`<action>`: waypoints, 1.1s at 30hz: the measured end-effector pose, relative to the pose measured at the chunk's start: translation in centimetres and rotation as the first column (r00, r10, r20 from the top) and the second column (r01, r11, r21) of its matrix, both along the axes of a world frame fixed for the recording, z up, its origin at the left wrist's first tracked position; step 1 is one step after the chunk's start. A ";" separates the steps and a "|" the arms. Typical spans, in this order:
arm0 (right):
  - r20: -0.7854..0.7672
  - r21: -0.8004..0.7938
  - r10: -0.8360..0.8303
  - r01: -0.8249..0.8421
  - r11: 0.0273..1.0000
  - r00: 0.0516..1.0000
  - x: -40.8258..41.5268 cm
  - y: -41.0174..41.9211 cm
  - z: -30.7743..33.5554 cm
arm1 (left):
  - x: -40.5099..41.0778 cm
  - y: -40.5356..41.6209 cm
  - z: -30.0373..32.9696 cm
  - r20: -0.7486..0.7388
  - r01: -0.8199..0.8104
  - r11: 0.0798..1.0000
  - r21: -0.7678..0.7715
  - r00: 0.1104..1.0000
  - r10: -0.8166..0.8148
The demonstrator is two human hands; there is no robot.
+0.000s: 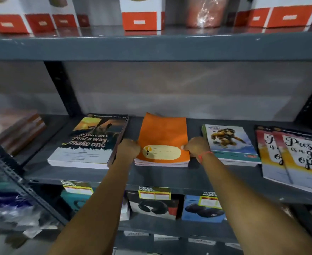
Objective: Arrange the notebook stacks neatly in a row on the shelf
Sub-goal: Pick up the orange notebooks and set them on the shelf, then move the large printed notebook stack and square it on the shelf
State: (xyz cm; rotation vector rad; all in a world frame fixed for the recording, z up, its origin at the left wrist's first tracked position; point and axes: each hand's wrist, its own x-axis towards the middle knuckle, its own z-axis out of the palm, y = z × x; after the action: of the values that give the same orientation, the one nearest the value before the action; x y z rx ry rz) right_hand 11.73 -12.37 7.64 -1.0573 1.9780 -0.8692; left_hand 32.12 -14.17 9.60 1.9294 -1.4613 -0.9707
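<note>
A stack of orange notebooks [162, 137] lies on the grey shelf [151, 177], in the middle of a row. My left hand [128, 150] grips its left edge and my right hand [195, 147] grips its right edge, fingers curled around the stack. To the left sits a stack with a dark cover reading "If you can't find a way, make one" [90, 142]. On the right is a stack with a cartoon astronaut cover [228, 142]. Farther right, "Present is a gift" notebooks [295, 155] lie skewed and overhang the shelf's front edge.
A brown wrapped stack [15, 129] sits at the far left. White-and-orange boxes [142, 17] line the shelf above. Below are boxed neck pillows [153, 207] behind yellow price tags [154, 193]. Dark uprights [61, 89] stand at the back.
</note>
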 end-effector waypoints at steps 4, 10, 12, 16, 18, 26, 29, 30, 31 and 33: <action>-0.185 0.019 0.008 -0.004 1.000 0.983 0.5 0.4 -0.1 | 0.2 -0.3 0.1 0.128 0.066 0.998 -0.020 0.990 -0.063; -0.333 -0.019 0.029 -0.037 0.999 0.942 0.4 1.1 -0.3 | -0.1 -0.8 0.9 0.419 0.186 0.983 0.012 0.891 -0.173; -0.342 -0.136 -0.065 0.019 0.991 0.937 -0.5 1.8 0.4 | -1.2 -0.9 1.5 0.476 0.207 0.978 -0.037 0.864 -0.165; -0.372 -0.283 -0.278 0.177 0.943 0.886 -4.9 3.0 1.8 | -6.6 -0.8 2.5 0.451 0.372 0.914 -0.161 0.851 -0.267; -0.387 -0.310 -0.374 0.264 0.913 0.843 -8.4 4.3 2.1 | -11.1 0.4 3.2 0.400 0.481 0.853 -0.203 0.836 -0.376; -0.470 -0.017 -0.459 0.513 0.858 0.753 -23.7 12.2 -0.4 | -29.6 8.3 0.6 -0.056 0.665 0.746 -0.037 0.744 -0.666; -0.486 0.159 -0.427 0.557 0.815 0.763 -28.0 15.6 -2.1 | -34.3 11.1 -1.1 -0.195 0.667 0.739 0.091 0.740 -0.644; -0.487 0.184 -0.431 0.572 0.799 0.759 -29.3 16.8 -2.5 | -35.6 11.8 -1.6 -0.214 0.668 0.734 0.121 0.740 -0.638; -0.496 0.195 -0.433 0.583 0.789 0.752 -30.3 17.7 -2.8 | -36.7 12.3 -2.0 -0.231 0.643 0.752 0.144 0.761 -0.607; -0.504 0.191 -0.440 0.593 0.782 0.743 -32.2 19.1 -3.5 | -38.8 12.7 -3.2 -0.263 0.596 0.786 0.166 0.795 -0.547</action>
State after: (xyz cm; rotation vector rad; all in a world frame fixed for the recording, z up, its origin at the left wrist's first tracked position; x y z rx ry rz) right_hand -20.45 6.77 4.17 -0.5014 2.7722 -0.5435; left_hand -6.72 -1.44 6.44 1.4781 -1.9279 -1.6342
